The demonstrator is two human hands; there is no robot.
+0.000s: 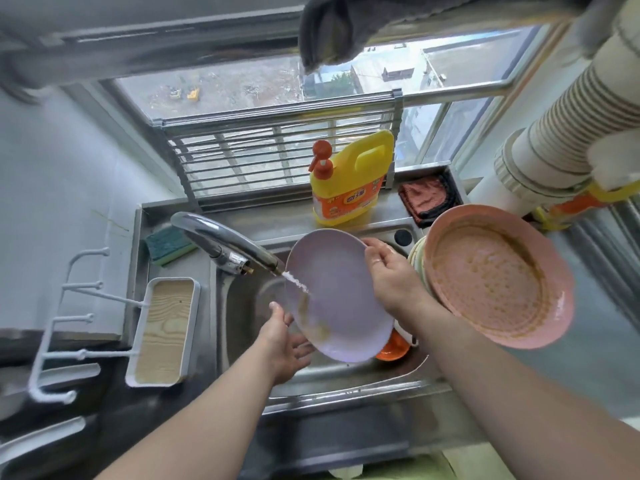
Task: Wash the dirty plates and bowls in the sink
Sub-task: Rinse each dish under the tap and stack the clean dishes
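Observation:
A lilac plate [343, 306] is tilted over the steel sink [242, 327], under water running from the faucet [221, 244]. Brown food streaks run down its lower left part. My right hand [391, 275] grips the plate's upper right rim. My left hand [287, 341] lies open under the plate's lower left edge, fingers spread and touching it. To the right, a dirty pink plate [491, 282] coated in brown residue tops a stack of dishes [417, 261]. An orange bowl [391, 348] shows in the sink below the lilac plate.
A yellow detergent jug [349, 181] with an orange pump stands behind the sink. A green-and-yellow sponge [166, 245] lies at the back left. A white wood-lined tray [166, 330] and white rack sit on the left. A red cloth [424, 199] rests at the back right.

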